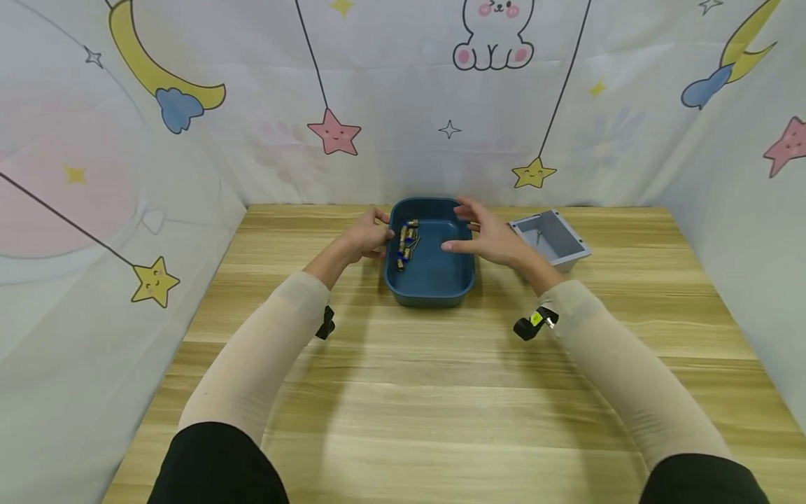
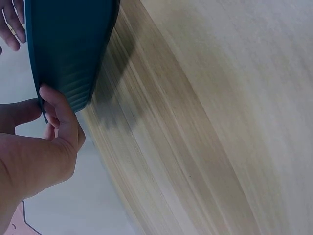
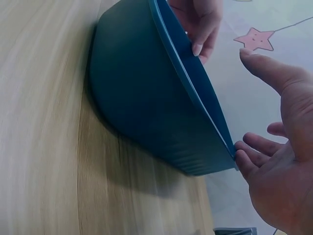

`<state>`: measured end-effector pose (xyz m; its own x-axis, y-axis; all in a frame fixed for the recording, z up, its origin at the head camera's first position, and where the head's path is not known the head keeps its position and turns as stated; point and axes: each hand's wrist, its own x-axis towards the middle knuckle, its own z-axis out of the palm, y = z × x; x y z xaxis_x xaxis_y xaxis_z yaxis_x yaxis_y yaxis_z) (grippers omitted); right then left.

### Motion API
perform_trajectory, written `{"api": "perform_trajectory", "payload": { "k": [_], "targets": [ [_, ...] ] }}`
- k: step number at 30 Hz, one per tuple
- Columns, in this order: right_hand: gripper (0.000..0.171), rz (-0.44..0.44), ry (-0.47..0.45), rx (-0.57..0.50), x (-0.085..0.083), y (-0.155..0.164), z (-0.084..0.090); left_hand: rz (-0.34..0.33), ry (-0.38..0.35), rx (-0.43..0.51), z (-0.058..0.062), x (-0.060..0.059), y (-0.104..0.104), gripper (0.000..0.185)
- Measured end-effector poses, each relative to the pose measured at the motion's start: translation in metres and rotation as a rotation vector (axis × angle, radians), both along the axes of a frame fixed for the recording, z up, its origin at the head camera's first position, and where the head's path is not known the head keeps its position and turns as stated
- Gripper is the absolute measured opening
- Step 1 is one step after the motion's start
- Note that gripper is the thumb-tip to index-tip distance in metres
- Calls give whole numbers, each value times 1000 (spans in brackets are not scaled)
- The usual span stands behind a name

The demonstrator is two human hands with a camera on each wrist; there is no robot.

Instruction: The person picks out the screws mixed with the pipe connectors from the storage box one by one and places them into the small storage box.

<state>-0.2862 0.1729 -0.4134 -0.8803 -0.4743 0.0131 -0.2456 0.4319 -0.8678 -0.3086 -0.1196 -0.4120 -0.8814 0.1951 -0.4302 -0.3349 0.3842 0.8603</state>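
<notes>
In the head view the small brass and blue metal fittings heaped by the left wall of the dark blue plastic tub are too small to count or identify. Both wrist views show only the tub's outside, hiding them. The grey square box's contents are unclear.

Both my arms reach forward, sleeved to the wrists. My left hand has its fingers curled in a pinch. My right hand is spread, fingers straight and relaxed.
</notes>
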Motion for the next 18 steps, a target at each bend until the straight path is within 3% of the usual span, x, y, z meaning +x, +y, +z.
{"api": "perform_trajectory", "payload": {
  "k": [18],
  "targets": [
    [101, 18, 20, 84, -7, -21, -6, 4, 17, -4, -2, 1, 0, 31]
  ]
}}
